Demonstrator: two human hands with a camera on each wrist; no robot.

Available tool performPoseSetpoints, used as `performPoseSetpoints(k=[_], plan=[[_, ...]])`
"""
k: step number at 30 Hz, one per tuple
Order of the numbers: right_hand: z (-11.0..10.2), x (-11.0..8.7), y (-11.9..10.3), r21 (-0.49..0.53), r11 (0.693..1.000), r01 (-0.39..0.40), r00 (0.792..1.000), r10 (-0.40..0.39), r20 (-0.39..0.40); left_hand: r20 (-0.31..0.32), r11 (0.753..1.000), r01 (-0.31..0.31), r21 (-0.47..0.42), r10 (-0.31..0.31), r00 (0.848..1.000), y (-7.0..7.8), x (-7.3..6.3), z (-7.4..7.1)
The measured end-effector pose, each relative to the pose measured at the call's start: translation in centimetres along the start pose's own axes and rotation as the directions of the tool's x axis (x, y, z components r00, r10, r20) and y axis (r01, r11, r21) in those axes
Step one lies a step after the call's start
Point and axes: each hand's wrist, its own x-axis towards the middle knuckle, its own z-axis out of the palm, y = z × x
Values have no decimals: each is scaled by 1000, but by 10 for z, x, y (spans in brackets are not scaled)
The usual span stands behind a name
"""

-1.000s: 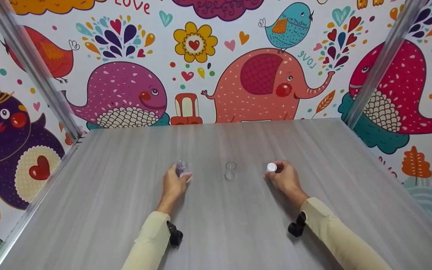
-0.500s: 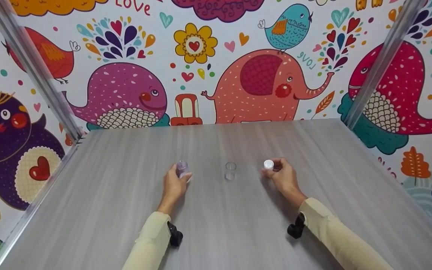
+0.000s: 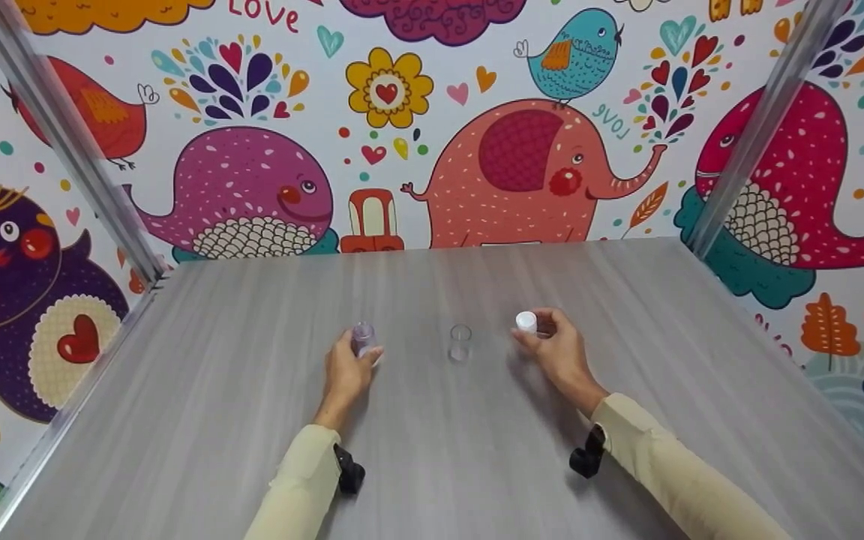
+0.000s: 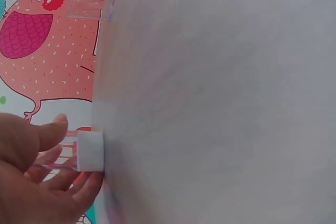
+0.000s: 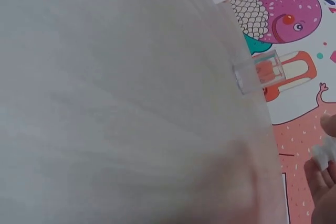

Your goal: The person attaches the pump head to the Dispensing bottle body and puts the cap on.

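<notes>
My left hand point(image 3: 347, 369) grips a small clear, purple-tinted container point(image 3: 364, 336) at the left of centre on the table. Its white base point(image 4: 90, 151) shows in the left wrist view, down at the tabletop. Between the hands a clear, glass-like cylinder point(image 3: 460, 345) stands upright, untouched. To its right, my right hand point(image 3: 567, 358) pinches a small white round piece, like a cap point(image 3: 526, 322), between thumb and fingers, raised over the table. At the right edge of the right wrist view this white piece point(image 5: 321, 156) is cut off and partly covered by the fingers.
The grey wood-grain table point(image 3: 432, 465) extends around both hands. Behind it rises a wall point(image 3: 447, 67) printed with cartoon animals. Metal posts point(image 3: 754, 142) stand at the back corners. A black wrist camera point(image 3: 588, 451) sits on each cream sleeve.
My right hand has moved left and slightly away with the white cap-like piece, toward the clear cylinder. The left hand and its container stay in place.
</notes>
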Motion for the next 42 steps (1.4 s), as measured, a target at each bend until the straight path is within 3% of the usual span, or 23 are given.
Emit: performPoseSetpoints(k=[4,11,32,42], plan=[[2,-2,-5,15,1000,-1,1000,1,2,7,1000,9,-16,-9,1000,0,0,0],[5,-6,-13,49,998,30,999,-31,17,-19,999,-41,26,41,999,-2,1,1],[22,-11,-38,85,992,95,987,-106,122,-18,1000,-19,-5,19,1000,-1,0,1],[33,-12,-47,128,987,96,981,-116,158,-11,999,0,39,0,1000,-1,1,0]])
